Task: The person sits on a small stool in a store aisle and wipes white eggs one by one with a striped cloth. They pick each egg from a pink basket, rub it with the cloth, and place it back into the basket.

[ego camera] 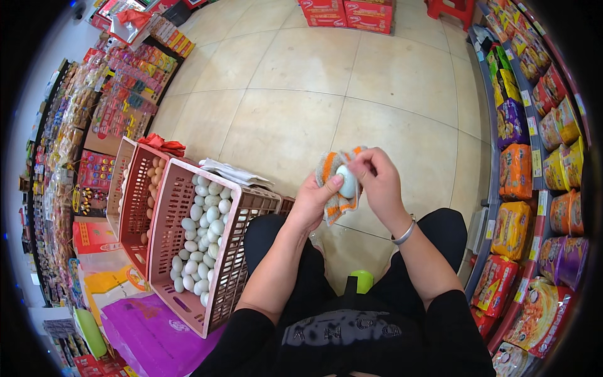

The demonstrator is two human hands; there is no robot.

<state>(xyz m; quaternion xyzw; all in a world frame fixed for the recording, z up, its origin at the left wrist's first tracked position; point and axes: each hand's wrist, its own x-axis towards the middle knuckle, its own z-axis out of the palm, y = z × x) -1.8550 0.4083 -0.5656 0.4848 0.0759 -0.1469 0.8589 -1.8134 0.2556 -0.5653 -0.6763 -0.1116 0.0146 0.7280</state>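
Observation:
A pale blue-green egg [346, 182] rests in a grey-and-orange striped knitted cloth [326, 170] above my lap. My left hand [316, 197] holds both, its thumb on the egg's near side. At the egg's other side is my right hand [377, 181], fingers curled at the cloth's upper edge; whether they pinch it I cannot tell. A metal bangle circles the right wrist. To the left, a pinkish plastic crate [159, 226] contains many white and pale greenish eggs [202, 235].
Beyond that crate stands a red crate [134, 207] of brown eggs. A purple bag [150, 330] lies by the crates. Shelves of packaged noodles [511, 231] line the right side. Red cartons [348, 14] and a red stool [452, 12] stand ahead on the tiled floor.

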